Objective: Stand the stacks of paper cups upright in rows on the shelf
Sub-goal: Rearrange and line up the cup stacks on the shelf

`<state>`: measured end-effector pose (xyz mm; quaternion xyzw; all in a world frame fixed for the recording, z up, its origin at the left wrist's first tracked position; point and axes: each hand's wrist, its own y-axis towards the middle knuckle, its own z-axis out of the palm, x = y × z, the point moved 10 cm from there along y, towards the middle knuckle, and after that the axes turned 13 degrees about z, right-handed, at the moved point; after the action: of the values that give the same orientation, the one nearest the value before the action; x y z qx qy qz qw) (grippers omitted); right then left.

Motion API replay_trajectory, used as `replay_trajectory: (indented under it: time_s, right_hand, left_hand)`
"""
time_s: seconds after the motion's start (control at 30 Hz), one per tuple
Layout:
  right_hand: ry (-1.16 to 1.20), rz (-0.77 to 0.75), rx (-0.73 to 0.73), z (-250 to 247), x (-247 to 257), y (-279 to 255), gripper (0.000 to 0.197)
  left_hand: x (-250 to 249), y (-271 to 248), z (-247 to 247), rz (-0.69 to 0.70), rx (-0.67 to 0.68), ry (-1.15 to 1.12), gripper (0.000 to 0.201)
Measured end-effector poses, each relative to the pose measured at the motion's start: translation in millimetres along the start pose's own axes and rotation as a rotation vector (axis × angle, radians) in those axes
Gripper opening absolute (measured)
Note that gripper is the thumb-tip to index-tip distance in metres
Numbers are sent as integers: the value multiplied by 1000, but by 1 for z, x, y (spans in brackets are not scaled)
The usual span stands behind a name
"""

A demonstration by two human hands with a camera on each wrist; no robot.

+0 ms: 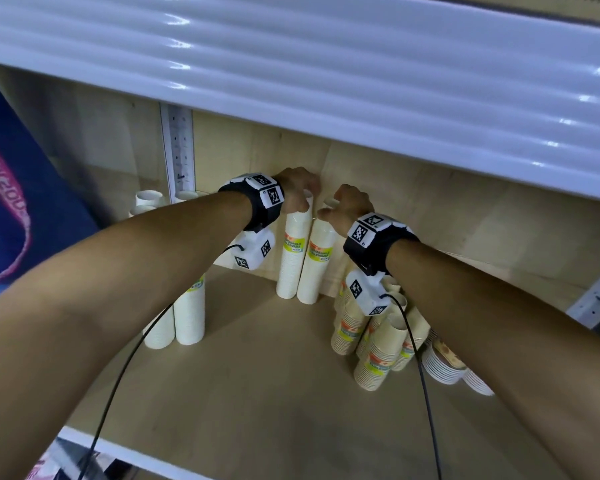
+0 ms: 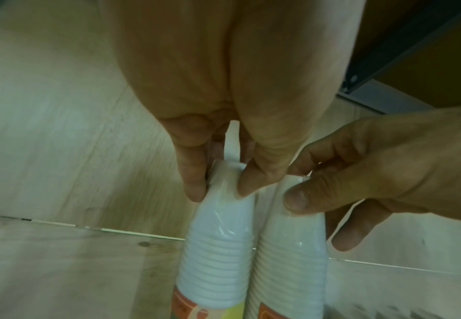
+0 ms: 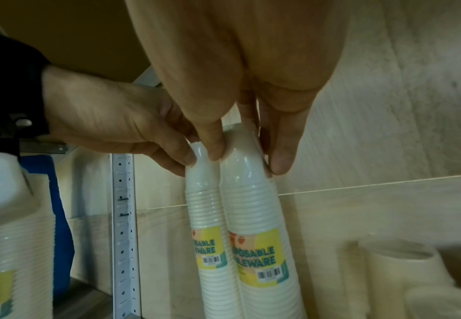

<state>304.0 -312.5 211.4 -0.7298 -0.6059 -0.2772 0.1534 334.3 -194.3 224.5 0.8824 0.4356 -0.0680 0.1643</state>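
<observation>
Two wrapped stacks of white paper cups stand upright side by side against the back panel of the wooden shelf point(image 1: 257, 382). My left hand point(image 1: 303, 202) pinches the top of the left stack point(image 1: 290, 265) between thumb and fingers. My right hand point(image 1: 329, 209) grips the top of the right stack point(image 1: 317, 271) the same way. The left wrist view shows my left hand point(image 2: 221, 190) on the wrapped tip of the left stack point(image 2: 218, 248), with the right stack point(image 2: 292, 269) touching it. In the right wrist view my right hand point(image 3: 248, 159) holds the right stack point(image 3: 256, 215), labels facing the camera.
Two more white stacks point(image 1: 187, 313) stand upright at the front left. Several tan cup stacks point(image 1: 371, 341) lean together at the right, beside a pile of paper bowls point(image 1: 444, 362). A white upper shelf point(image 1: 326, 81) hangs low overhead. A blue bag point(image 1: 14, 202) is at the left.
</observation>
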Motion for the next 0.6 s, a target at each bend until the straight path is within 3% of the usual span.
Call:
replay_trajectory:
  time_s: [0.4,0.6]
  right_hand:
    - [-35,21,-23,-4,-1,5,53]
    - [-79,-21,-99,-19,11,-3,51]
  left_hand:
    - [-1,-5,-6,-40,-18,-29,65]
    - [-14,-25,-42,-75,-94,4,57]
